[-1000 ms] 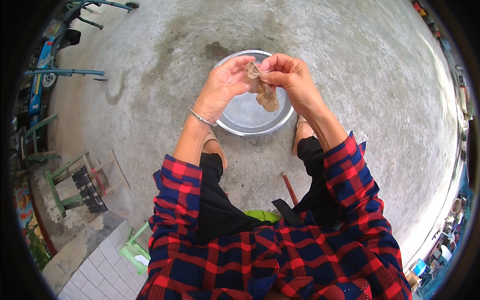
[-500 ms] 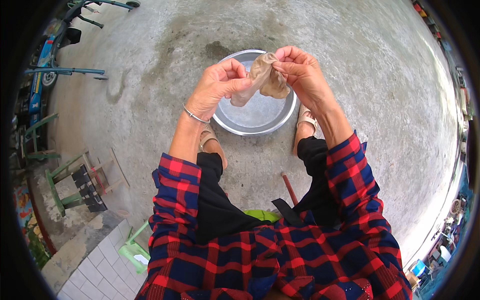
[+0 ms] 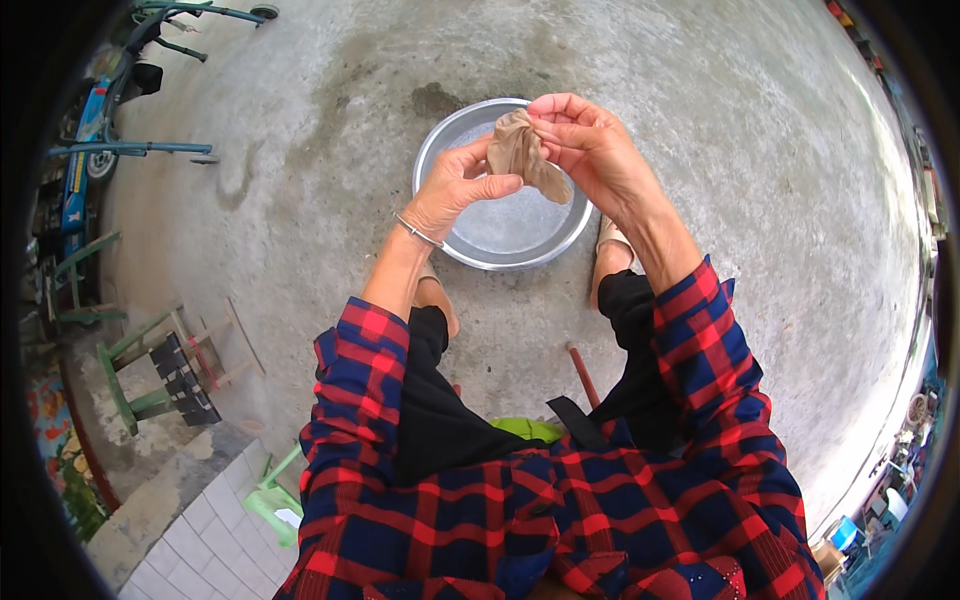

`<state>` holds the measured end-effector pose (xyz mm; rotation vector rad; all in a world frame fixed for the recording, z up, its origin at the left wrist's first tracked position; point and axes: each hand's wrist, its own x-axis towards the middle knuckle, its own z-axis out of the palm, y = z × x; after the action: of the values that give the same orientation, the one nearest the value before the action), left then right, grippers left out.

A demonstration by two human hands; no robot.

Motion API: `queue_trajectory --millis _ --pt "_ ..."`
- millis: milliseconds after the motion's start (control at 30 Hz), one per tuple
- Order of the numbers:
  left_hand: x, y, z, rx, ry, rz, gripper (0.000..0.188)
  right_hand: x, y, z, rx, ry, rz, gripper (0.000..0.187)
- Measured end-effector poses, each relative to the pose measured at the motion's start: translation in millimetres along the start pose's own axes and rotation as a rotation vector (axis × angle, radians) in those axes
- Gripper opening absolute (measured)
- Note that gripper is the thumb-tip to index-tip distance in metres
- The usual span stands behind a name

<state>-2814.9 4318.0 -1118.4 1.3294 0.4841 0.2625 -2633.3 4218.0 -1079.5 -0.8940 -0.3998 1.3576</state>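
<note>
A thin beige sock (image 3: 518,150) is held up between my hands, crumpled, with one end hanging down to the right. My right hand (image 3: 590,145) pinches its upper edge between thumb and fingertips. At the sock's left side is my left hand (image 3: 455,190), its thumb in front and its fingers partly hidden behind or inside the cloth. A silvery bracelet (image 3: 418,232) circles my left wrist. Below the hands, a round metal basin (image 3: 500,235) sits on the floor, in front of my feet.
The floor is stained grey concrete (image 3: 780,200). At the left stand a small wooden chair (image 3: 160,380), a light-green plastic stool (image 3: 275,505) and a blue wheeled frame (image 3: 140,148). A reddish rod (image 3: 583,375) shows between my legs. Assorted items (image 3: 885,500) line the right edge.
My left hand has turned and shifted so its fingers pass behind the sock. The sock is bunched more, its loose end now hanging right. My right hand has moved slightly left.
</note>
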Motion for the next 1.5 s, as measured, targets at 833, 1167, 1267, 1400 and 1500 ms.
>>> queue_trajectory --millis 833,1167,1267,1400,1500 --pt "95.1 -313.6 -38.8 1.443 0.469 -0.249 0.067 -28.5 -5.1 -41.0 -1.144 0.31 -0.035 0.014" --pt "97.8 -258.3 -79.2 1.112 -0.087 -0.119 0.024 -20.7 -8.9 -40.9 -1.26 0.314 -0.11 0.011" --pt "107.0 -159.5 -66.3 0.729 -0.195 -0.387 0.025 -17.0 -2.6 -52.5 -1.353 0.347 -0.199 0.016" --pt "81.0 -24.7 -31.6 0.28 -0.127 -0.367 0.025 -12.8 1.7 -51.5 -1.423 0.37 -0.133 0.03" --pt "53.8 40.0 -14.6 0.177 -0.142 -0.204 0.029 -3.6 17.8 -56.0 -1.226 0.298 -0.181 0.041"
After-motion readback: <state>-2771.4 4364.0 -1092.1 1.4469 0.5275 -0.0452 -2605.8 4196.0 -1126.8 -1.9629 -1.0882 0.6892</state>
